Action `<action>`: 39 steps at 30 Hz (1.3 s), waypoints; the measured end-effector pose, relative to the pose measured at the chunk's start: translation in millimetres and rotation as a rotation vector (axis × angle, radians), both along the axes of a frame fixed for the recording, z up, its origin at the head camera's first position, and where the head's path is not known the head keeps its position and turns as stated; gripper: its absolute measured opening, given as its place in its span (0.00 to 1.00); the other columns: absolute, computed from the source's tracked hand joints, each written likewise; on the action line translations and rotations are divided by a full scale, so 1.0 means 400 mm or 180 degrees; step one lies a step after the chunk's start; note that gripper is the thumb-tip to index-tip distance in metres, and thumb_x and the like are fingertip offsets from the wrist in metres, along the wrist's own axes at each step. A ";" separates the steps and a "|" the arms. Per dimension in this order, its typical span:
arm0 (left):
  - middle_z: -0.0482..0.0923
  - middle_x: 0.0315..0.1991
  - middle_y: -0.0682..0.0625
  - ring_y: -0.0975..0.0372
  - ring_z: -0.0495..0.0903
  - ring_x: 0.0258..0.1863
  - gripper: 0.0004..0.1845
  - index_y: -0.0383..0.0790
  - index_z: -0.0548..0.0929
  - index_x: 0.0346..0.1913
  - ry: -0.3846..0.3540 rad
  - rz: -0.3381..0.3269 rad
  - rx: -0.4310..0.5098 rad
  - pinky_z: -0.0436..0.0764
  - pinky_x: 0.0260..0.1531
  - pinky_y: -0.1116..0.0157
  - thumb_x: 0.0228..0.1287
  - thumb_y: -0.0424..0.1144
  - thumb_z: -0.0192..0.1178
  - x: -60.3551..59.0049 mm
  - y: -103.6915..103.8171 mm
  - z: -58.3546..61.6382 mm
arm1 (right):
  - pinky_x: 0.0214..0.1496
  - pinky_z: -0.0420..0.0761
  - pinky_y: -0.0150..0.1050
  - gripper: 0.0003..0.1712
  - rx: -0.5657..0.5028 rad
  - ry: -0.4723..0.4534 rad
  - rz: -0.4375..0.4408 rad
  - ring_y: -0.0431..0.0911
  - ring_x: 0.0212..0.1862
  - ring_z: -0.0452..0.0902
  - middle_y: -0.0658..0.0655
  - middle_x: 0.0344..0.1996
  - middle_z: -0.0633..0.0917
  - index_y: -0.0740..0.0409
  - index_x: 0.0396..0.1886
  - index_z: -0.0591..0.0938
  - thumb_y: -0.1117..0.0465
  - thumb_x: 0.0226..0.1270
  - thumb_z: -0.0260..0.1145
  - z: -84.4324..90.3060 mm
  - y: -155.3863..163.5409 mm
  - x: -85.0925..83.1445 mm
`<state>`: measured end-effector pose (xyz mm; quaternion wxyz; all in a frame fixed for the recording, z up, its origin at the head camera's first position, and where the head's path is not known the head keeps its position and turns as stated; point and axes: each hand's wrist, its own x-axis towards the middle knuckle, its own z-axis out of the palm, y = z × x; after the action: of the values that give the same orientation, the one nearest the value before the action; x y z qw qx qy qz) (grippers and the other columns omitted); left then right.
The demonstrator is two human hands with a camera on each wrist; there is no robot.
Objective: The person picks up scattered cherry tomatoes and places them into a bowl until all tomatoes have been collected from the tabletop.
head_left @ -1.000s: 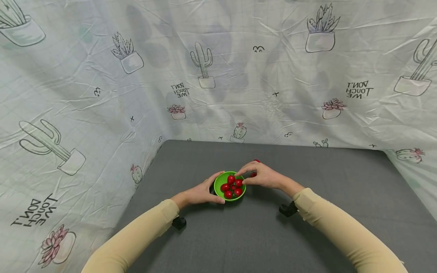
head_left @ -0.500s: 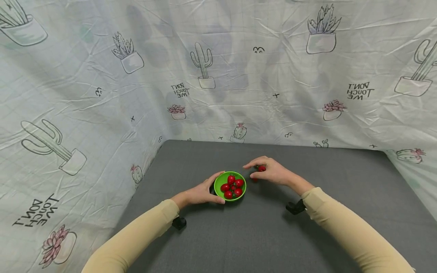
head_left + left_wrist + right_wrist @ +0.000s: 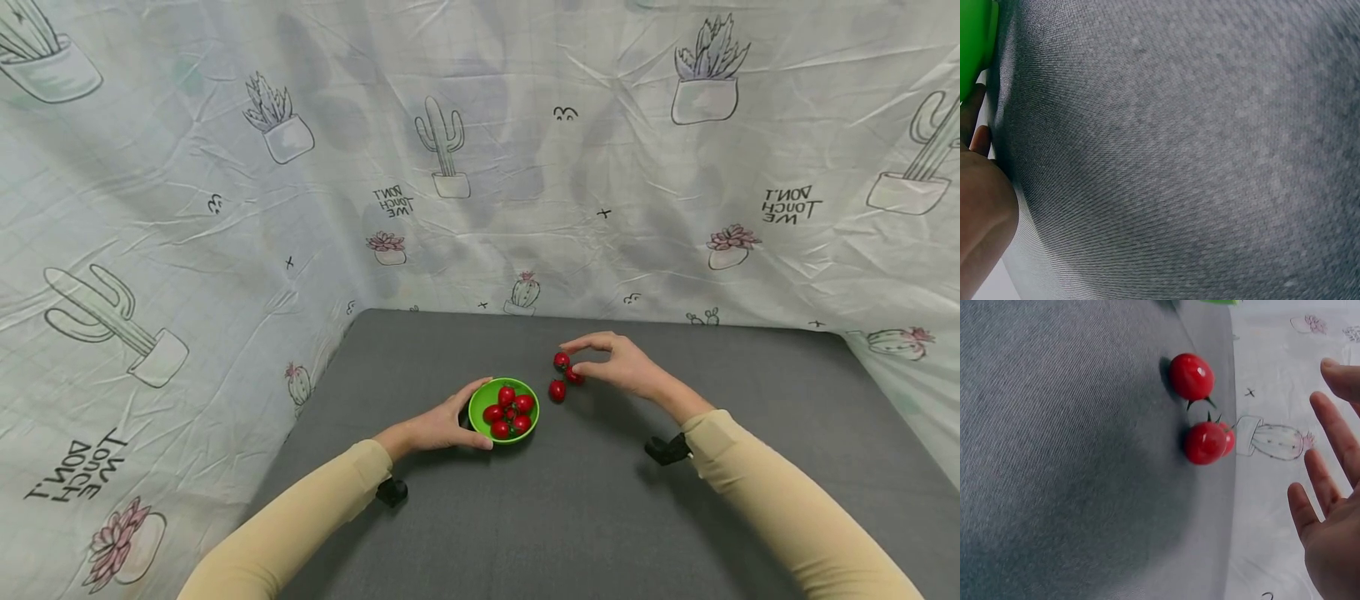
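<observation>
Cupping the green bowl (image 3: 478, 402) with the left hand (image 3: 444, 425), with thumb at the near side and fingers round the far side. Seen upright on the grey table (image 3: 555, 508), with at least five piled tomatoes (image 3: 507, 395) inside; exact count unclear. Holding nothing in the right hand (image 3: 618, 367): loosely spread, arched over loose fruit to the right of the bowl and beyond it. Contact with the half-covered tomato (image 3: 575, 378) not certain from the head view. Lying just beside it, maybe touching: the far tomato (image 3: 562, 360). A little apart, nearest the bowl: the near tomato (image 3: 557, 391).

Risks, as judged: could nudge the wrong fruit when closing in, because of tight spacing and round, smooth skins. Could send one rolling towards the back cloth (image 3: 637, 275) with an off-centre pinch. Could bump the near tomato on a low path to the bowl. Could topple fruit over the rim by dropping onto the heap, or tilt the bowl by pressing unevenly on the left.
</observation>
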<state>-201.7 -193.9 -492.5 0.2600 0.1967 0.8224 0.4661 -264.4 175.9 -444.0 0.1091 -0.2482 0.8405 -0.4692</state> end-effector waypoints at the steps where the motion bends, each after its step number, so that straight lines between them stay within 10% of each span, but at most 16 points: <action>1: 0.46 0.81 0.55 0.58 0.48 0.78 0.59 0.61 0.46 0.83 -0.0006 0.0001 -0.0002 0.54 0.72 0.45 0.57 0.57 0.76 0.000 0.001 0.000 | 0.70 0.59 0.66 0.24 -0.0008 0.0004 -0.0024 0.57 0.73 0.59 0.52 0.63 0.81 0.49 0.65 0.83 0.52 0.72 0.71 -0.003 0.004 -0.002; 39: 0.45 0.81 0.56 0.58 0.46 0.79 0.58 0.63 0.46 0.83 0.0026 0.0008 -0.0040 0.54 0.72 0.44 0.58 0.57 0.75 0.003 0.002 0.005 | 0.67 0.59 0.70 0.34 0.0263 0.0178 -0.0398 0.68 0.72 0.59 0.68 0.64 0.78 0.63 0.72 0.73 0.60 0.69 0.73 -0.121 -0.003 -0.007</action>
<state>-200.5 -193.1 -490.4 0.2573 0.1959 0.8267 0.4605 -267.2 174.7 -492.2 0.0662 -0.2035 0.8757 -0.4328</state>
